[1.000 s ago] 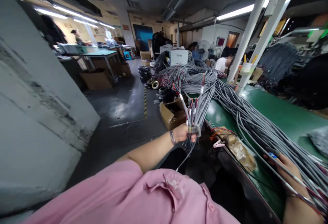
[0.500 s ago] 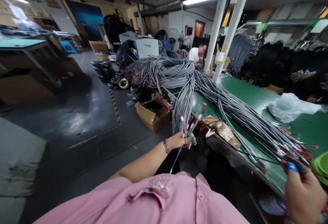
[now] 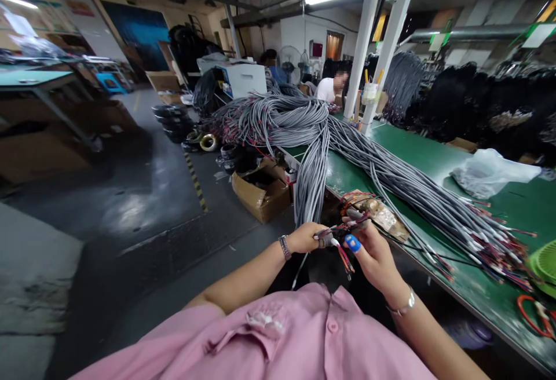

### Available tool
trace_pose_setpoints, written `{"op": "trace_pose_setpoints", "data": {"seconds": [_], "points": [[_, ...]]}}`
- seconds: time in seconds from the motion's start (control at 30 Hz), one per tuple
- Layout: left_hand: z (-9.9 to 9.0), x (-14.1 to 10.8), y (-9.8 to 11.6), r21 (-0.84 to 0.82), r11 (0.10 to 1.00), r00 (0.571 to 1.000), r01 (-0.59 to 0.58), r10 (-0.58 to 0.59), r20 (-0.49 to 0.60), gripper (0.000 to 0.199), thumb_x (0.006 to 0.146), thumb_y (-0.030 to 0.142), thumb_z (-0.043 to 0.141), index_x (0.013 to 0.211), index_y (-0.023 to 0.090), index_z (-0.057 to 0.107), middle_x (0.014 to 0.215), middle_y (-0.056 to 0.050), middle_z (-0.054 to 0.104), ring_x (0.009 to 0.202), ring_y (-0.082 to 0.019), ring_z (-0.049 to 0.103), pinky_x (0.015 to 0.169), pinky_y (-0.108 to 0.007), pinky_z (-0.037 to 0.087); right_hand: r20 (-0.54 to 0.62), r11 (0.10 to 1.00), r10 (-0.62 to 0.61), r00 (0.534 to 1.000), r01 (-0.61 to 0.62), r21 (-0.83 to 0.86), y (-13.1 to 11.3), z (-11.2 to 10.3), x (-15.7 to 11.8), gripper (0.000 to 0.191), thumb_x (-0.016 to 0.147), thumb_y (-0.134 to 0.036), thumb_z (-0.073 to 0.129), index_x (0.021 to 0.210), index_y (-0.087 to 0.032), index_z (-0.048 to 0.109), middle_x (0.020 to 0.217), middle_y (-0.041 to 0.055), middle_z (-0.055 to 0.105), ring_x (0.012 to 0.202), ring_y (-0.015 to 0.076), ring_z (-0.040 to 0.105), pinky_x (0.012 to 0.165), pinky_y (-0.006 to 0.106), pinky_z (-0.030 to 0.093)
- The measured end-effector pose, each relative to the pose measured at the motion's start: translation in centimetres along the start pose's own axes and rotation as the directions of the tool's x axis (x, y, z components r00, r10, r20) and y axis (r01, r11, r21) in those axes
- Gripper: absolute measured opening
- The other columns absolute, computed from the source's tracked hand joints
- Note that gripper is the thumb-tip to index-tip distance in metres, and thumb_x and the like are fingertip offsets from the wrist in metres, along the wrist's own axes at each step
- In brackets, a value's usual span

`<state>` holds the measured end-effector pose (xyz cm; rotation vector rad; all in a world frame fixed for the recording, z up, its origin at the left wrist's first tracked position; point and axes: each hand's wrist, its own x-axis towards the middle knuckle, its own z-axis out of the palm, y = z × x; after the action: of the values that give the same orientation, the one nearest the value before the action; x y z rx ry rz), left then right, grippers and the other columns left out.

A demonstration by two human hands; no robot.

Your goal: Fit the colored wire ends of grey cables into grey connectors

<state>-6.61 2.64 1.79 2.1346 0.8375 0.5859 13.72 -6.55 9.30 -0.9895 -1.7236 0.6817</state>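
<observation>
My left hand (image 3: 309, 237) is closed round several grey cables near their ends, in front of my body. Coloured wire ends (image 3: 345, 259) stick out from it. Close on its right is my right hand (image 3: 371, 249), with blue tape on the thumb and its fingers closed on the wire ends. A thick bundle of grey cables (image 3: 313, 171) hangs over the table edge behind my left hand. More grey cables (image 3: 403, 194) lie along the green table (image 3: 417, 154), their stripped ends at the right.
An open cardboard box (image 3: 263, 192) stands on the floor beside the table. A clear plastic bag (image 3: 490, 174), a green basket (image 3: 545, 270) and red-handled pliers (image 3: 536, 314) are on the table. A person (image 3: 332, 87) is behind the cable pile, near white posts (image 3: 369, 38).
My right hand has moved left from the cable ends at the table's right side to the wire ends at my left hand. The red-handled pliers have come into view.
</observation>
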Motion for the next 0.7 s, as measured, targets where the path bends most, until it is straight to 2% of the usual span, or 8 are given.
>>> {"op": "trace_pose_setpoints", "data": {"seconds": [0.13, 0.27, 0.37, 0.4, 0.47, 0.57, 0.63, 0.7], "points": [[0.0, -0.3, 0.1, -0.217, 0.976, 0.999, -0.032, 0.033, 0.002, 0.035, 0.079, 0.046, 0.067, 0.083, 0.011, 0.068, 0.075, -0.003, 0.065, 0.07, -0.013, 0.057, 0.066, -0.023, 0.044, -0.014, 1.0, 0.014, 1.0, -0.014, -0.015, 0.3, 1.1, 0.1, 0.028, 0.093, -0.039, 0.052, 0.11, -0.022, 0.067, 0.088, 0.0062, 0.069, 0.072, 0.0168, 0.062, 0.071, 0.031, 0.054], [-0.5, -1.1, 0.1, -0.537, 0.842, 0.999, -0.048, 0.031, -0.041, 0.041, 0.071, 0.048, 0.076, 0.085, 0.01, 0.07, 0.083, -0.01, 0.068, 0.075, -0.018, 0.063, 0.068, -0.027, 0.048, -0.122, 0.993, 0.113, 0.986, -0.109, 0.033, 1.3, 1.2, -1.9, 0.027, 0.094, -0.041, 0.051, 0.106, -0.023, 0.068, 0.086, 0.0057, 0.069, 0.069, 0.0171, 0.062, 0.066, 0.031, 0.052], [-1.1, -2.0, -0.4, -0.649, 0.754, 0.979, -0.103, -0.038, -0.2, 0.042, 0.07, 0.05, 0.076, 0.084, 0.011, 0.072, 0.078, -0.01, 0.068, 0.071, -0.017, 0.063, 0.066, -0.027, 0.048, -0.168, 0.987, 0.158, 0.973, -0.148, 0.069, 1.9, 0.8, -3.6, 0.028, 0.095, -0.04, 0.05, 0.111, -0.023, 0.066, 0.091, 0.0061, 0.07, 0.067, 0.0164, 0.06, 0.064, 0.031, 0.051], [-1.3, -2.3, -0.5, -0.682, 0.715, 0.95, -0.155, -0.081, -0.3, 0.042, 0.07, 0.051, 0.075, 0.081, 0.011, 0.072, 0.071, -0.008, 0.066, 0.066, -0.015, 0.061, 0.062, -0.026, 0.047, -0.173, 0.986, 0.159, 0.972, -0.149, 0.069, 2.1, 0.6, -4.0, 0.027, 0.095, -0.039, 0.05, 0.111, -0.023, 0.065, 0.093, 0.0062, 0.069, 0.066, 0.016, 0.06, 0.063, 0.031, 0.051], [-1.5, -2.6, -0.6, -0.724, 0.624, 0.852, -0.295, -0.171, -0.495, 0.04, 0.071, 0.052, 0.074, 0.074, 0.012, 0.071, 0.052, -0.001, 0.056, 0.05, -0.011, 0.053, 0.054, -0.025, 0.042, -0.159, 0.989, 0.143, 0.977, -0.136, 0.054, 2.3, 0.3, -4.6, 0.027, 0.095, -0.038, 0.05, 0.112, -0.024, 0.065, 0.097, 0.0063, 0.069, 0.067, 0.0156, 0.06, 0.063, 0.03, 0.051], [-1.5, -2.5, 0.3, -0.686, 0.549, 0.701, -0.477, -0.232, -0.674, 0.031, 0.073, 0.045, 0.072, 0.069, 0.014, 0.069, 0.038, 0.007, 0.036, 0.037, -0.007, 0.037, 0.047, -0.023, 0.035, -0.072, 0.994, 0.105, 0.992, -0.104, 0.014, 2.5, 0.4, -5.0, 0.027, 0.095, -0.036, 0.05, 0.115, -0.026, 0.065, 0.1, 0.0064, 0.068, 0.07, 0.0163, 0.062, 0.064, 0.03, 0.051], [-1.2, -2.4, 1.8, -0.642, 0.56, 0.647, -0.524, -0.229, -0.727, 0.028, 0.073, 0.043, 0.071, 0.068, 0.015, 0.069, 0.038, 0.007, 0.033, 0.036, -0.006, 0.035, 0.046, -0.023, 0.035, -0.006, 0.996, 0.086, 0.996, -0.086, 0.01, 2.4, 0.7, -5.2, 0.028, 0.095, -0.035, 0.05, 0.117, -0.027, 0.065, 0.101, 0.0067, 0.068, 0.073, 0.0175, 0.064, 0.066, 0.031, 0.052], [-0.6, -2.6, 3.5, -0.619, 0.598, 0.629, -0.51, -0.232, -0.742, 0.028, 0.071, 0.043, 0.072, 0.067, 0.016, 0.068, 0.041, 0.005, 0.043, 0.037, -0.007, 0.039, 0.044, -0.022, 0.033, 0.039, 0.997, 0.079, 0.996, -0.08, 0.023, 2.4, 1.0, -5.4, 0.028, 0.095, -0.035, 0.05, 0.117, -0.027, 0.065, 0.101, 0.007, 0.068, 0.077, 0.0189, 0.064, 0.069, 0.032, 0.054]]}}
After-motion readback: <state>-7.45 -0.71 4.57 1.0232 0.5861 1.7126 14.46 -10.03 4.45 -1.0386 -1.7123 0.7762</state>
